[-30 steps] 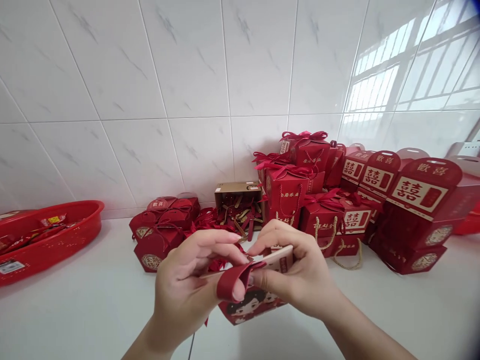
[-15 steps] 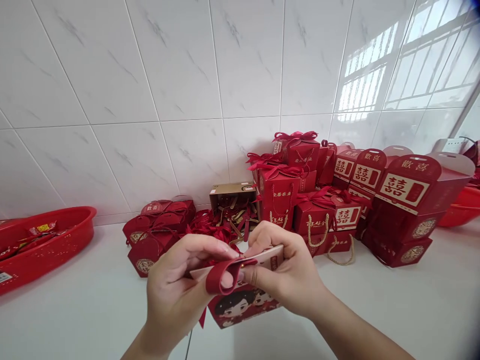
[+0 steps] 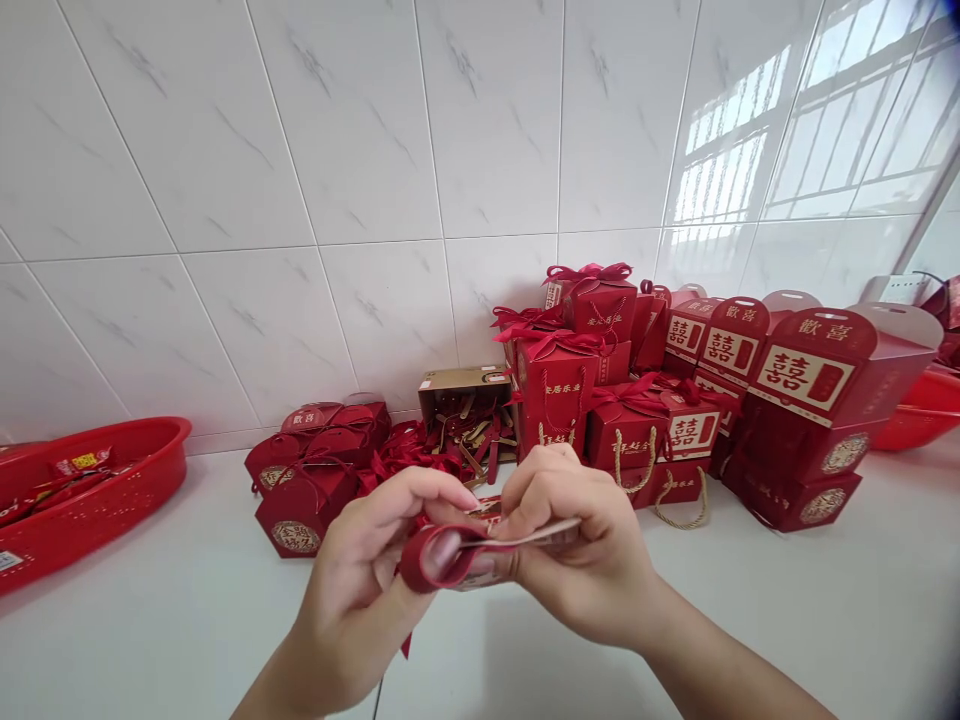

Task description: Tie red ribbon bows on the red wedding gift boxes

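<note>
A red ribbon [image 3: 417, 562] loops around the thumb of my left hand [image 3: 375, 580], whose fingers curl at the left side of a small box. My right hand [image 3: 581, 540] pinches the pale top edge of this box [image 3: 491, 510] together with part of the ribbon. Only slivers of the box's printed faces show between my hands. One ribbon tail hangs below my left hand. Where the ribbon meets the box is mostly hidden by my fingers.
Behind my hands stand red boxes with bows [image 3: 559, 385], an open carton of ribbons [image 3: 465, 380] and stacked handled boxes [image 3: 806, 375]. More red boxes [image 3: 300, 510] sit left of the carton. A red basket of packets [image 3: 161, 485] is at the far left.
The box has tilted, so its printed front face is now mostly out of sight. My right hand has turned and closed in further over its top edge. The ribbon loop has shifted slightly left.
</note>
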A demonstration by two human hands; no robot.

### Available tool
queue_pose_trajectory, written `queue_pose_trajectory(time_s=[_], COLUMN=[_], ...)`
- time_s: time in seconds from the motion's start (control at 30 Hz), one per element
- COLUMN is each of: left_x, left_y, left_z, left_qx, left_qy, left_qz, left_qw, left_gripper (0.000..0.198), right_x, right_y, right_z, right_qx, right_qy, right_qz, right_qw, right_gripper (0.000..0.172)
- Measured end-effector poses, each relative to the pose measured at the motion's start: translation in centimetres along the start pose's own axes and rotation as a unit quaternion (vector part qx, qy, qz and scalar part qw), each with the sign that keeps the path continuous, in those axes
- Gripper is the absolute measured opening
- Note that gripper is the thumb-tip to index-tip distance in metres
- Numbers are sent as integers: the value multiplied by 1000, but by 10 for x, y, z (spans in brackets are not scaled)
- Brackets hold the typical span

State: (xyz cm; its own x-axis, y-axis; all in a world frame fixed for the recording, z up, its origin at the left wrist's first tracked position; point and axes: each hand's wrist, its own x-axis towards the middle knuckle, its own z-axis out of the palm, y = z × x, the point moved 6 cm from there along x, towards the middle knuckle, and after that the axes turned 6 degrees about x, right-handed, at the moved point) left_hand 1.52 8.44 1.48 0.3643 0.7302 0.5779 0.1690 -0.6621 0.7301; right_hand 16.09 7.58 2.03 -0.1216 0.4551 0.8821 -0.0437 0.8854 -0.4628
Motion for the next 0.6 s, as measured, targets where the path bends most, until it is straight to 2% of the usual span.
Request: queue_pose_trajectory(time_s=[0.1, 0.27, 0.4, 0.5, 0.6], left_x=[1, -2, -4, 0, 3], left_y=[-4, -7, -8, -5, -1], left_z=[2, 4, 2, -2, -11], left_qx=[-52, -85, -72, -44, -13], left_qy=[-41, -59, -26, -19, 7], left_qz=[-43, -65, -69, -69, -78], left_qw=[997, 992, 995, 996, 997], left_gripper=[23, 34, 29, 24, 16], right_x=[-2, -2, -1, 0, 1], right_y=[-3, -5, -5, 1, 12], right_z=[4, -1, -4, -5, -2], right_qx=[-17, 4, 10, 27, 22], right_qy=[-30, -22, -6, 11, -27], right_qz=[-27, -22, -25, 2, 61], right_qw=[999, 1000, 1000, 1000, 998], right_gripper=[19, 20, 20, 21, 13])
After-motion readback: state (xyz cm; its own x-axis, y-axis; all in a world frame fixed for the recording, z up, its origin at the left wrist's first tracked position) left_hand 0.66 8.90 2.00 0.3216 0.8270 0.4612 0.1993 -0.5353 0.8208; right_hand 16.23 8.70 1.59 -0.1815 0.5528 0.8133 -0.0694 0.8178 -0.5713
